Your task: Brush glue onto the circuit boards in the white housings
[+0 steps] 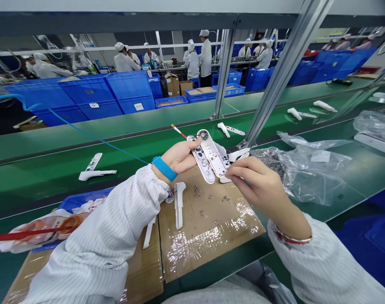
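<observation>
My left hand point(181, 157) holds up an opened white plastic housing point(215, 158), its two halves side by side, with a round part and wires showing inside. A thin red and white piece point(178, 131) sticks out at its upper left. The fingers of my right hand point(254, 177) are pinched together at the housing's lower right end; whatever lies between the fingertips is too small to make out. Below, small metal bits point(210, 196) lie scattered on a tape-covered cardboard sheet point(211, 249). Another white housing piece point(178, 204) rests on the cardboard near my left forearm.
Further white housings point(92, 168) lie on the green belt point(141, 145). Clear plastic bags point(319, 164) sit at the right. A blue tray point(72, 204) with an orange-tinted bottle point(46, 230) stands left. A metal post point(277, 71) rises ahead. A blue cord point(97, 137) runs to my left wristband.
</observation>
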`<state>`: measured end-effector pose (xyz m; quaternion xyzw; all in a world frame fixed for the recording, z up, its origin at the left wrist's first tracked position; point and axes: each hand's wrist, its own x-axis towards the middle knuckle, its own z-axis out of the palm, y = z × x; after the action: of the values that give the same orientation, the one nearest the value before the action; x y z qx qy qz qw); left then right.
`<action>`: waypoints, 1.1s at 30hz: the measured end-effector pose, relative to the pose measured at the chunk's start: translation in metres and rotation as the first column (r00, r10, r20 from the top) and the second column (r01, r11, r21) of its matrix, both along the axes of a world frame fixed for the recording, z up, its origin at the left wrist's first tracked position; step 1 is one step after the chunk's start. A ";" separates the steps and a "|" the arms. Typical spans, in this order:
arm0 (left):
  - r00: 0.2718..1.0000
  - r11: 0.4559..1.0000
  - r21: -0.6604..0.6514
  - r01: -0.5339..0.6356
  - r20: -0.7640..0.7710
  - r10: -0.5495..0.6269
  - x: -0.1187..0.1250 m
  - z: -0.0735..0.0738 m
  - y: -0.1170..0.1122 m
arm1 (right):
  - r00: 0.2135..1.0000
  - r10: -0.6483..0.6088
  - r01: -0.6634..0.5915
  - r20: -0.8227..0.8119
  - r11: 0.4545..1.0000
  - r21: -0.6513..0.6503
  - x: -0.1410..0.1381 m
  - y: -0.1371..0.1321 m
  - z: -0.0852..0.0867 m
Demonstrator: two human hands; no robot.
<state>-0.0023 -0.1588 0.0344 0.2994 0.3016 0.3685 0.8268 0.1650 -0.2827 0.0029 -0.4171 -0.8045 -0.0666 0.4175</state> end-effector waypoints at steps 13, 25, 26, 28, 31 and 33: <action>0.984 0.991 -0.021 -0.129 -0.125 0.125 0.004 0.013 -0.019 | 0.870 -0.063 0.076 0.490 0.997 -0.006 0.011 0.015 -0.021; 0.980 0.977 -0.089 -0.192 -0.069 0.186 0.009 0.009 -0.021 | 0.762 -0.075 -0.032 0.643 0.988 0.154 0.012 0.021 -0.019; 0.980 0.976 -0.098 -0.193 -0.064 0.187 0.009 0.009 -0.022 | 0.761 -0.074 -0.038 0.645 0.987 0.158 0.012 0.021 -0.019; 0.975 0.969 -0.116 -0.220 -0.060 0.214 0.009 0.010 -0.023 | 0.763 -0.075 -0.047 0.642 0.984 0.171 0.013 0.021 -0.018; 0.959 0.946 -0.159 -0.283 -0.069 0.275 0.010 0.014 -0.027 | 0.781 -0.100 -0.049 0.616 0.974 0.219 0.015 0.019 -0.020; 0.950 0.933 -0.179 -0.311 -0.073 0.303 0.010 0.017 -0.030 | 0.802 -0.128 -0.031 0.583 0.967 0.255 0.015 0.016 -0.025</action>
<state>0.0076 -0.1888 0.0515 0.1770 0.3963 0.4561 0.7769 0.1796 -0.2662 -0.0222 -0.3394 -0.8685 -0.3062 0.1918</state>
